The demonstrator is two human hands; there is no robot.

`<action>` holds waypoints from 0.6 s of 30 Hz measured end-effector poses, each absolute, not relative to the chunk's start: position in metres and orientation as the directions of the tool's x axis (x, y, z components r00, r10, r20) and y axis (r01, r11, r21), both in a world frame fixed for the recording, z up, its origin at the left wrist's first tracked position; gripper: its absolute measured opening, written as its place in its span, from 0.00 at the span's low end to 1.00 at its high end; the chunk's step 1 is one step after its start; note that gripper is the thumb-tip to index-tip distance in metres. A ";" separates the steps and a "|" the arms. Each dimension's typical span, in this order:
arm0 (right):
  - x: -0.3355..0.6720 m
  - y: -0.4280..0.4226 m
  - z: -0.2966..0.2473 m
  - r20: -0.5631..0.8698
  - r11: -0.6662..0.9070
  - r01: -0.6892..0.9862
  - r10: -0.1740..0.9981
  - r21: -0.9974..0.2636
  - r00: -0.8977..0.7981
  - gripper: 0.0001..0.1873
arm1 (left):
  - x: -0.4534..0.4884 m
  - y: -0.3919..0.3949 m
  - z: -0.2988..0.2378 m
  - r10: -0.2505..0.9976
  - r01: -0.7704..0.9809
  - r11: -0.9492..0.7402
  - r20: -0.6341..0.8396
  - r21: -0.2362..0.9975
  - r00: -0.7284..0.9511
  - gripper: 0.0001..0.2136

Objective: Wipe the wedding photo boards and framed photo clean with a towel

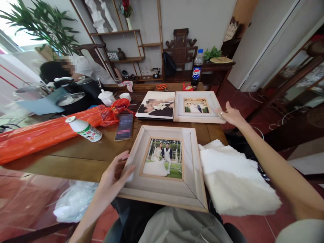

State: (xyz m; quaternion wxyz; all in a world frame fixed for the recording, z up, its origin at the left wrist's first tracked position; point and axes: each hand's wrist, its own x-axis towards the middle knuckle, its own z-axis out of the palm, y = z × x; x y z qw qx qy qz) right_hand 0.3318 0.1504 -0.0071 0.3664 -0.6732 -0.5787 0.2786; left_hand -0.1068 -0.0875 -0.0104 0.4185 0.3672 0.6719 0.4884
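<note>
A wide pale picture frame with a wedding photo lies in front of me, over the table's near edge and my lap. My left hand grips its left side, thumb on top and the other fingers partly hidden at the edge. Farther back on the table lies a second pale picture frame with a smaller wedding photo. At its right edge is my right hand, a ring on one finger, thumb raised and fingers stretched toward the frame; whether they touch it I cannot tell. A photo album or panel adjoins that frame.
A folded white fluffy cloth lies to the right. On the wooden table are a white bottle, a phone, an orange plastic-wrapped bundle, orange scissors and a cola bottle. Another person is at the left.
</note>
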 end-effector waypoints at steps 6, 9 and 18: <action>0.315 0.017 0.041 0.269 0.401 0.697 0.916 -0.594 -0.297 0.19 | -0.111 -0.073 -0.018 0.969 0.315 0.056 0.024 0.948 -0.246 0.22; 0.313 -0.066 0.036 0.113 0.548 0.704 0.818 -0.451 -0.564 0.33 | -0.115 -0.070 -0.023 0.983 0.407 -0.005 0.080 0.913 -0.167 0.22; 0.308 -0.122 -0.033 0.291 0.587 0.767 0.805 -0.258 -0.517 0.33 | -0.114 -0.066 -0.034 0.979 0.471 -0.145 0.197 0.870 -0.062 0.18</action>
